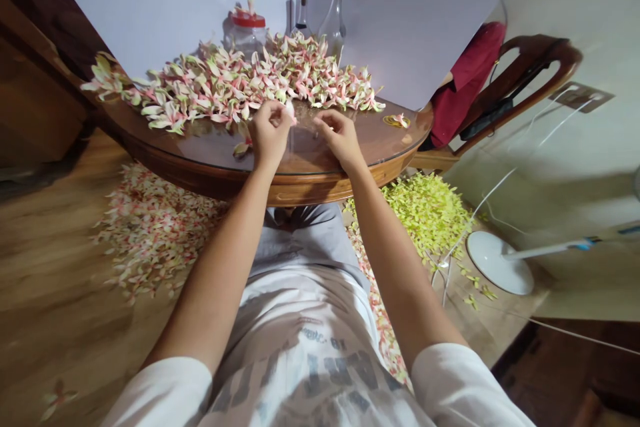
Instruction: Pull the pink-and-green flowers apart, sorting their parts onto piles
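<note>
My left hand is closed above the near part of the table, its thumb and finger pinching a small pink-and-white flower piece. A short gap to the right, my right hand is curled with thumb and fingertips together; anything between them is too small to name. Just beyond both hands spreads a heap of pink, white and pale green flowers on the glass-topped wooden table. One loose flower lies beside my left wrist.
A red-lidded jar and glass bottles stand behind the heap. Yellow bands lie at the table's right. Pink flowers and yellow-green flowers cover parts of the floor, near a white round base and cables.
</note>
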Tool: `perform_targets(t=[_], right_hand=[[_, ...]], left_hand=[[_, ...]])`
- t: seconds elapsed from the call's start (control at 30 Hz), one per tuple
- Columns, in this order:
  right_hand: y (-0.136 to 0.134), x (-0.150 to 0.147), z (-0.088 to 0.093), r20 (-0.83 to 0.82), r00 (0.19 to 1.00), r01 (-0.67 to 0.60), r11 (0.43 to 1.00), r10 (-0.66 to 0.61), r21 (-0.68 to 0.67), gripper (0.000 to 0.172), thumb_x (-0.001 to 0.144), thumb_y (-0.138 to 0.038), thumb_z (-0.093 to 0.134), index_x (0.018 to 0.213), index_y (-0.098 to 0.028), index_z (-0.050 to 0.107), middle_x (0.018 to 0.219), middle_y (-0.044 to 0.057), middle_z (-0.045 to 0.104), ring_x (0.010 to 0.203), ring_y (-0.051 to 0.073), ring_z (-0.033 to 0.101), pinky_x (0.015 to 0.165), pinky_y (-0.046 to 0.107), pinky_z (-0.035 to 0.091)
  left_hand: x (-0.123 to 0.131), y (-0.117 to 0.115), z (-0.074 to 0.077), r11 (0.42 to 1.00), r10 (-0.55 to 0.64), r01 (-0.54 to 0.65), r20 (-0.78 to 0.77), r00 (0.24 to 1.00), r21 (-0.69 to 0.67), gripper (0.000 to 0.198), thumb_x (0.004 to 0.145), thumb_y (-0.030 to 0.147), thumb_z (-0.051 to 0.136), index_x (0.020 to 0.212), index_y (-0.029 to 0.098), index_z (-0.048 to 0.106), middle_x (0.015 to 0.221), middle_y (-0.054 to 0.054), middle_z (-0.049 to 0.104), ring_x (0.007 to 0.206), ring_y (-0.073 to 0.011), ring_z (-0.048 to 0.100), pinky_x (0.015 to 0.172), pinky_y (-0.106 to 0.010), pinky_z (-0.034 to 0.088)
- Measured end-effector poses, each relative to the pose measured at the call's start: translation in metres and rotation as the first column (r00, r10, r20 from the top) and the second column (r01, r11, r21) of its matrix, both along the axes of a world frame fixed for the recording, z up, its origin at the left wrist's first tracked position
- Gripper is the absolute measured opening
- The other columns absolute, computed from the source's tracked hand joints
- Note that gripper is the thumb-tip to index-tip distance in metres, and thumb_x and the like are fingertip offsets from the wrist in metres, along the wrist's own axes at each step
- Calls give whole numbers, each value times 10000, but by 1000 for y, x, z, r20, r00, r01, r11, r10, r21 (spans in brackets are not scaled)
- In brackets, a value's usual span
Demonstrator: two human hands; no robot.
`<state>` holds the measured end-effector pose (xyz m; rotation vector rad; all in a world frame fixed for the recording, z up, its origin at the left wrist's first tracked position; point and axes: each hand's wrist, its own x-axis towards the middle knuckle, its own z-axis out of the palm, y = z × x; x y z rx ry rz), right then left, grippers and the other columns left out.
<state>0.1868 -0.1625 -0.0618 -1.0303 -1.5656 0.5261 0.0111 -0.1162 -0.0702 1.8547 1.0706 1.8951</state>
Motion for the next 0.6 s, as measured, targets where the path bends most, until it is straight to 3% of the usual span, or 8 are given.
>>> perform_targets(t=[0.1,0.23,0.37,0.6], right_hand=[[-5,-7,2,-65,993,-96,995,98,37,412,823,-600,687,876,-194,644,805,16,642,764,155,582,743,277,493],[-6,-10,2,-67,985,-161,987,161,5,473,790,-669,687,806,-204,603,750,7,634,744,151,585,746,272,505],[-6,-10,3,-54,990,-132,991,131,-16,510,786,-722,649,783,-217,578,724,7,631,729,154,590,734,273,521],[-6,-8,2,33,990,-134,991,134,0,514,844,-728,570,812,-216,600,737,19,640,716,165,590,735,289,510]], left_hand=[[4,-17,8,988,-144,150,-123,982,42,86,889,234,587,825,188,623,791,-17,691,693,-124,642,663,-222,486],[4,-24,11,938,-334,348,-240,911,13,118,904,225,573,890,182,681,813,-19,717,705,-133,672,690,-228,517],[4,-20,9,915,-390,402,-278,878,-13,171,888,185,571,952,183,729,895,-38,737,794,-152,693,733,-239,542],[5,-9,1,872,-486,471,-122,865,-130,163,828,287,695,949,187,743,878,-46,756,746,-177,717,708,-270,572]])
